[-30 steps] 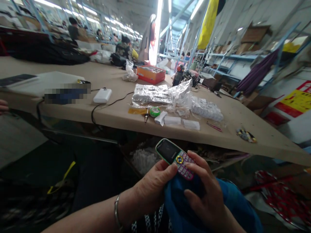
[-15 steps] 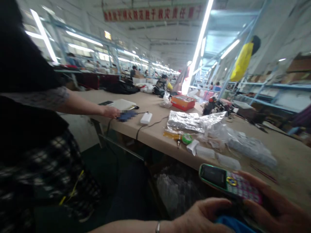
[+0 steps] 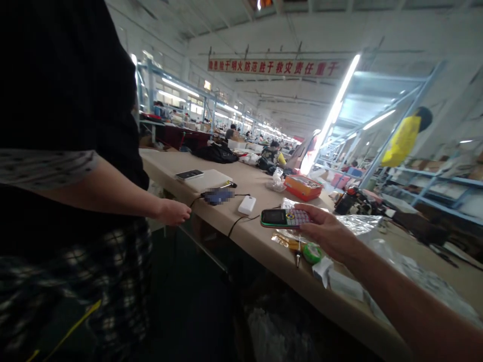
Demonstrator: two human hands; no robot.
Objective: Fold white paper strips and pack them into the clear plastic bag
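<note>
Right hand pinches phone by its keypad end, screen end jutting free toward 9 o'clock. Left hand out of view, grip can't tell. Risk: end-only hold slips, phone tips, maybe hits tape at 5 o'clock.

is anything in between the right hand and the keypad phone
Nothing visible is: the right hand grips the keypad phone directly, by its keypad end. The silvery wrapping lies on the table beyond them, not in between.
</note>
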